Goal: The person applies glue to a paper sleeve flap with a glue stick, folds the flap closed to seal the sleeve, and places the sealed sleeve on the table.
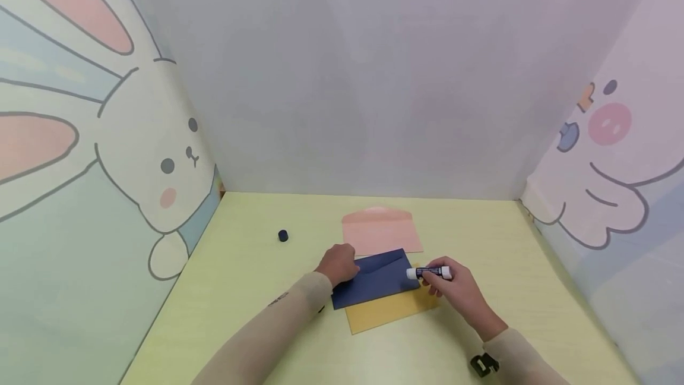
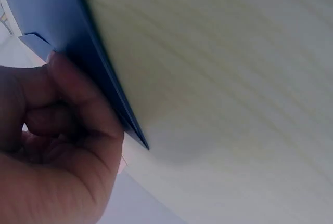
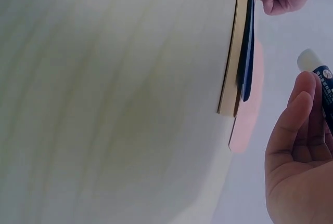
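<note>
A navy blue envelope (image 1: 382,281) lies tilted over a yellow envelope (image 1: 374,314), leaving the yellow one's lower strip showing. At its left end, my left hand (image 1: 338,265) presses on the upper face with curled fingers; in the left wrist view the thumb (image 2: 83,91) lies along the blue paper near a flap edge. My right hand (image 1: 454,287) pinches a glue stick (image 1: 429,273) between thumb and fingers. The stick has a dark printed label and white ends, and is held level at the blue envelope's right end. Its white tip (image 3: 309,60) points toward the left hand.
Behind the blue envelope lies a pink envelope (image 1: 380,235) with its flap raised. A small dark cap (image 1: 283,235) stands on the pale yellow table (image 1: 256,212) at the far left. Walls with cartoon animals (image 1: 155,159) enclose the sides and a plain wall the back.
</note>
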Demonstrator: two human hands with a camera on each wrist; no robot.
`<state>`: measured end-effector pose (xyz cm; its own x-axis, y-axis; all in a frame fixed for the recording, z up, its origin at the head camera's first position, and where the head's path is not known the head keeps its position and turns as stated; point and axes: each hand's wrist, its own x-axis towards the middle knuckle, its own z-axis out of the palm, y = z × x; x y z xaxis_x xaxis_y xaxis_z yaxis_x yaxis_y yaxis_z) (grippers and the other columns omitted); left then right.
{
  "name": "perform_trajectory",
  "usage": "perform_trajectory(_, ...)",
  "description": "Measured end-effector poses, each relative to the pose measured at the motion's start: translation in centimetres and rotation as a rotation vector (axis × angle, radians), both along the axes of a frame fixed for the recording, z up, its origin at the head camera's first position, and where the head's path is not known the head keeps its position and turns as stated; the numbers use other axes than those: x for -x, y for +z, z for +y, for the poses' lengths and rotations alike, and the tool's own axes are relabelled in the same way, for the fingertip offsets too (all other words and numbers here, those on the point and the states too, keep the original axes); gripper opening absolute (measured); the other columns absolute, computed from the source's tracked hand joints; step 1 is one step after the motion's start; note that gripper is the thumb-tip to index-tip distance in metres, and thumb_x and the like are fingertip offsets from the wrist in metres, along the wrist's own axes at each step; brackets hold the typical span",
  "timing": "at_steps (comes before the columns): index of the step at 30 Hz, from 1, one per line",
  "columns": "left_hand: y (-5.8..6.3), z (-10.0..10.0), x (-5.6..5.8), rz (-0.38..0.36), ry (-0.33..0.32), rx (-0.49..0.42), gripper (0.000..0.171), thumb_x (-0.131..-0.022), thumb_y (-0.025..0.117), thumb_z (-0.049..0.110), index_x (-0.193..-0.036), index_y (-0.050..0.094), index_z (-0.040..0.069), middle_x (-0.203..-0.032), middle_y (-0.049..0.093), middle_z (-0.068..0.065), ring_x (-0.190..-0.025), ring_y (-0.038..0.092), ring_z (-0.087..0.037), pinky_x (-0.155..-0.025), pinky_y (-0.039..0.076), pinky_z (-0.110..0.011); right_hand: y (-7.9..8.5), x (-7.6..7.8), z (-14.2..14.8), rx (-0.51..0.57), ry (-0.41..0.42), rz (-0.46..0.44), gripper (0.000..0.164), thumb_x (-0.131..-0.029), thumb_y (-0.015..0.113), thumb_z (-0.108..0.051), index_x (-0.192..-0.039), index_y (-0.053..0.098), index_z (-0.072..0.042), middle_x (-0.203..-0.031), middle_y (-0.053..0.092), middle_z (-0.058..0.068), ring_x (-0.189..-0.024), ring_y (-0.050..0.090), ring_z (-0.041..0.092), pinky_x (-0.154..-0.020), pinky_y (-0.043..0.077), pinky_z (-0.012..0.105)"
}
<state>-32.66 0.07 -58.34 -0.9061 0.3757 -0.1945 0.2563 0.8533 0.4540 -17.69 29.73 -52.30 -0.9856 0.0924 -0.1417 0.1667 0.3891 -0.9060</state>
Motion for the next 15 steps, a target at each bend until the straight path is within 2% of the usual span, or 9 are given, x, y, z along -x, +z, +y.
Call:
perform_trajectory(5,0.2,0.2,-0.1,0.017,0.003,0.022,0.025,-0.106,0.086,0.026,-0.089,0.072,0.015,-0.076,0.063,0.003,-0.066,0.058,-0.015,-0.065,0.049,-0.032,-0.1,0.0,0.2,0.009,0.0,0.001,0.033,-0.113,0.082,-0.02,-0.136,0.071,0.0,-0.114,0.088,0.018,-0.084,0.078,0.018,-0.076,0.066,0.031)
perform_trajectory(7,1.0,0.2,-0.6,0.009,0.014,0.011,0.023,-0.107,0.086,0.024,-0.092,0.073,0.012,-0.077,0.064,0.001,-0.067,0.059,-0.017,-0.066,0.05,-0.034,-0.2,0.1,0.3,0.011,0.006,0.003,0.033,-0.113,0.081,-0.02,-0.136,0.07,0.001,-0.113,0.088,0.017,-0.084,0.078,0.018,-0.076,0.066,0.031)
perform_trajectory(9,1.3,0.1,-0.8,0.001,0.014,-0.001,0.021,-0.107,0.085,0.023,-0.096,0.075,0.009,-0.08,0.066,-0.001,-0.069,0.059,-0.018,-0.068,0.051,-0.035,-0.2,0.1,0.3,0.021,0.003,-0.002,0.032,-0.113,0.082,-0.021,-0.134,0.071,0.0,-0.112,0.088,0.017,-0.084,0.078,0.019,-0.076,0.066,0.032)
perform_trajectory(12,0.7,-0.1,-0.5,0.008,-0.001,-0.008,0.018,-0.108,0.083,0.022,-0.1,0.075,0.008,-0.084,0.068,-0.002,-0.072,0.06,-0.018,-0.07,0.053,-0.035,-0.2,0.1,0.3,0.032,0.001,-0.008,0.031,-0.112,0.082,-0.021,-0.132,0.071,0.0,-0.11,0.088,0.017,-0.084,0.078,0.019,-0.076,0.067,0.032)
perform_trajectory(15,-0.4,-0.2,0.3,-0.016,-0.017,0.0,0.022,-0.108,0.082,0.024,-0.094,0.071,0.012,-0.081,0.065,0.0,-0.069,0.061,-0.017,-0.067,0.052,-0.033,-0.1,0.1,0.3,0.043,-0.006,-0.013,0.03,-0.112,0.083,-0.021,-0.131,0.072,-0.001,-0.109,0.087,0.017,-0.083,0.079,0.02,-0.077,0.067,0.032)
